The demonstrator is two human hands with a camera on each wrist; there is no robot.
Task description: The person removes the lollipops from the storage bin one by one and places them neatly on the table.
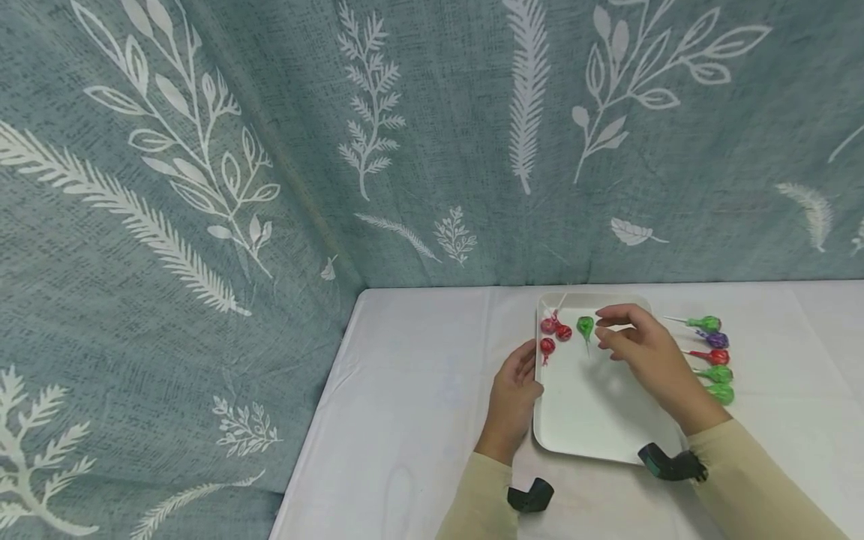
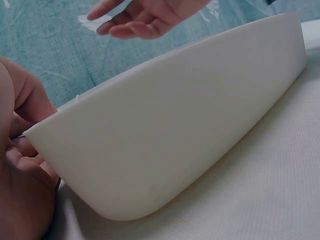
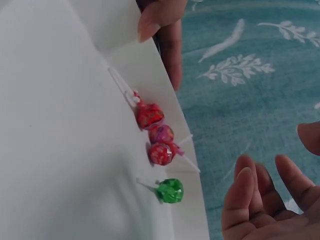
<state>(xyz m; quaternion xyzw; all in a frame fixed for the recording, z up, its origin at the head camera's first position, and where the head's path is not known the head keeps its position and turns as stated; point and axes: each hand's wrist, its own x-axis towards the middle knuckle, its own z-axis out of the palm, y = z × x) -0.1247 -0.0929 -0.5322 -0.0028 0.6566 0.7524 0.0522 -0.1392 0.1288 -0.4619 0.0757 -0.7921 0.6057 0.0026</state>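
A white tray (image 1: 594, 405) lies on the table, and my left hand (image 1: 511, 397) grips its left wall, thumb inside the rim and fingers outside. Inside, along the far left, are three red and pinkish-red lollipops (image 3: 161, 153). A green lollipop (image 1: 585, 327) lies just right of them, its stick toward the tray's middle in the right wrist view. Above the tray, beside that green lollipop, hovers my right hand (image 1: 641, 352), fingers loosely bent and nothing between them. The left wrist view shows the tray's outer wall (image 2: 170, 125) and hides what lies inside.
Right of the tray, several wrapped lollipops lie in a column on the white tablecloth (image 1: 418, 390): green ones, a purple one (image 1: 715, 340) and a red one (image 1: 718, 357). A blue-green curtain (image 1: 439, 150) with white leaf prints hangs behind and at the left.
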